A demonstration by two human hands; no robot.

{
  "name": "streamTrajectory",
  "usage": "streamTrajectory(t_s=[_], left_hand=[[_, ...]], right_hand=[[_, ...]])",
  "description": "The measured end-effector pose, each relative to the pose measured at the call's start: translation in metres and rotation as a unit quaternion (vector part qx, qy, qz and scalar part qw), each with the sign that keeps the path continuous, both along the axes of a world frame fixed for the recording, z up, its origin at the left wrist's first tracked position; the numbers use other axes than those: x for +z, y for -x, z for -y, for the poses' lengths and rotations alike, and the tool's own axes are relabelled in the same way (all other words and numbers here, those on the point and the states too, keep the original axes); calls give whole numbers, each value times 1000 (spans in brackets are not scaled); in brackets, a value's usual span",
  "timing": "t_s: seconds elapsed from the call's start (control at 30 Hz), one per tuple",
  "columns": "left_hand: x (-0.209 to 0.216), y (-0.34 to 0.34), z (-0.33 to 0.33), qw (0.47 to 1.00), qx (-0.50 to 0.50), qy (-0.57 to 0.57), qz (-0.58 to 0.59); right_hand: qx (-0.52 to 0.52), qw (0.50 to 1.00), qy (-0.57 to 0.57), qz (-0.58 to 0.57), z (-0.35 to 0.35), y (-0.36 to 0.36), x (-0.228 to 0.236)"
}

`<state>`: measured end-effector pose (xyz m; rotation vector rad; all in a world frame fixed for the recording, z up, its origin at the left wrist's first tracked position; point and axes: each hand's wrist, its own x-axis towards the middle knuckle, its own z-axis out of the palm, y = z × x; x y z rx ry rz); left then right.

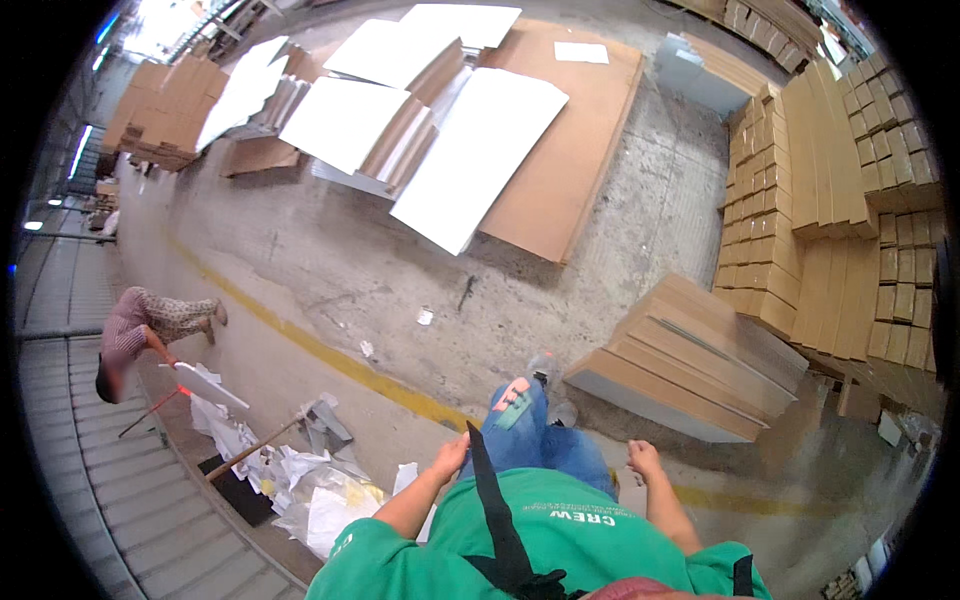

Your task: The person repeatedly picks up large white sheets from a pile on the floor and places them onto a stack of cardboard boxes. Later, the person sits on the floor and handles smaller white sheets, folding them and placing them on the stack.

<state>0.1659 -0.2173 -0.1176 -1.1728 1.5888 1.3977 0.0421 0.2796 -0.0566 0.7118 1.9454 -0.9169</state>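
My left hand [450,458] hangs beside my left thigh, close to the lower end of a black strap [492,500] that runs down my green shirt. Its fingers point down and are partly hidden, so I cannot make out a grip. On the other side, my right hand [643,457] hangs by my right hip with its fingers curled in and nothing visible in them. The nearest thing beyond it is a slanted stack of brown and white boards [690,365] on the floor to the right.
White panels [480,160] lie on a large brown board [560,200] ahead. Stacked long cartons [765,220] stand at right. A yellow floor line [330,360] crosses in front. At left, a person [145,330] bends with a white panel [210,385], near scrap paper and plastic [320,500].
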Motion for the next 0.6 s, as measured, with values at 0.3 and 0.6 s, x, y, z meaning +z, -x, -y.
streamTrajectory(t_s=[0.3, 0.6], left_hand=[[125, 100, 13, 981, 183, 47, -40], [46, 206, 117, 989, 18, 146, 20]], right_hand=[[-60, 993, -77, 63, -6, 38, 57], [91, 987, -111, 74, 79, 234, 7]])
